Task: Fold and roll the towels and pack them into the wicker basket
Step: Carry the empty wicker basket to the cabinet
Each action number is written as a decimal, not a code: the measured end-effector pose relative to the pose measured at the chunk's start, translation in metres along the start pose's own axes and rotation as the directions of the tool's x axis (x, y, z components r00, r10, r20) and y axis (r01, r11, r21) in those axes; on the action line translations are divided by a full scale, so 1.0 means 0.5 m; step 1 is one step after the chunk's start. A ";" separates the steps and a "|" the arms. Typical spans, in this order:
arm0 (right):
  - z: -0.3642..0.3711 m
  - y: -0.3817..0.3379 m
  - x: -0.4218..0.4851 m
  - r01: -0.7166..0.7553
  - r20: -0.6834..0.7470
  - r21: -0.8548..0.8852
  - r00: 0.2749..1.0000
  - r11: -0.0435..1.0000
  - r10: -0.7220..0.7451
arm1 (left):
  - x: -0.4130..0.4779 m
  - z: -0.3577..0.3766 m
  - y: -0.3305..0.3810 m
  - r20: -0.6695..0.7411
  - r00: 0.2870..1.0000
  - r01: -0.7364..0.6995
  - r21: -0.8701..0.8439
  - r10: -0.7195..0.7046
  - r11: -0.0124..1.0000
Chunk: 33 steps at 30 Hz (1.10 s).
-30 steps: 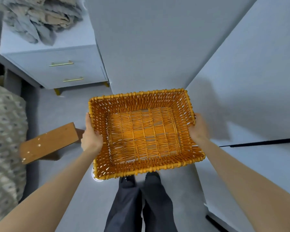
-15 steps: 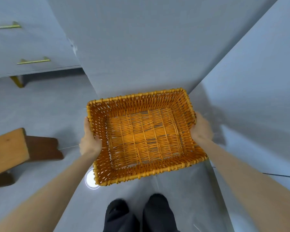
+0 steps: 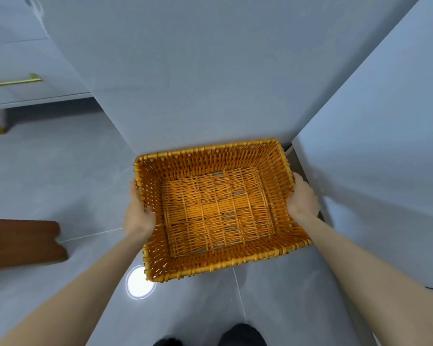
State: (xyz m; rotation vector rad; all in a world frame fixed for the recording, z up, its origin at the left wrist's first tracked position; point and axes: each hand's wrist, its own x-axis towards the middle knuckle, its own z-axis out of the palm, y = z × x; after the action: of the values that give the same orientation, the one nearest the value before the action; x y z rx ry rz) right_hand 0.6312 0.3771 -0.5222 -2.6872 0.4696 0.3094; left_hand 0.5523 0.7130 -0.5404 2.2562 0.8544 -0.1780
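OK, wicker basket (image 3: 211,267): rectangular, orange-tan weave. Mouth faces up, inside in full view. Only its own woven bottom shows, wall to wall.

The person holds it between both hands, out in front of the body and above the floor (image 3: 60,176). Left hand (image 3: 138,217) grasps the left short side, thumb hooked over the rim onto the inner wall, the other fingers outside and hidden. Right hand (image 3: 303,199) grasps the right short side from outside; fingertips can't be seen.

Long axis runs left to right across the person, turned a little so the right end sits farther away than the left. The near long rim looks slightly lower than the far one. The far right corner points into the room corner where the two walls meet.

Floor is glossy grey tile with thin grout lines. A round light reflection (image 3: 138,283) shines on it, partly covered by the basket's near left corner. Plain pale walls: one straight ahead (image 3: 185,71), one on the right (image 3: 385,121).

Far left stands a pale cabinet (image 3: 23,58) with a brass handle (image 3: 13,81) and a gold leg. Lower left is a brown wooden piece (image 3: 23,243), blurred. Dark shoe tips (image 3: 240,335) sit at the bottom edge.
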 end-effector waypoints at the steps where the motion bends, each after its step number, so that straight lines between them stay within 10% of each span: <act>1: 0.004 -0.001 0.004 0.003 -0.003 0.006 1.000 1.000 -0.003 | 0.004 0.003 -0.002 0.000 1.000 0.003 0.008 -0.003 1.000; 17: -0.148 -0.103 -0.100 0.023 0.158 -0.074 0.987 0.997 -0.011 | -0.078 -0.132 0.117 0.226 0.967 0.108 0.059 -0.119 0.992; 33: -0.834 -0.558 -0.483 0.335 0.291 0.112 0.889 0.935 -0.353 | -0.395 -0.879 0.580 0.141 0.990 0.007 -0.146 0.014 0.989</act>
State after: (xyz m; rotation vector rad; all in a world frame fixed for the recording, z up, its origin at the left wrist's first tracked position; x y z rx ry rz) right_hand 0.5721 0.5133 0.0143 -2.5372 -0.0932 0.5848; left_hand 0.5314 0.7455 0.0207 2.0819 0.7630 -0.2625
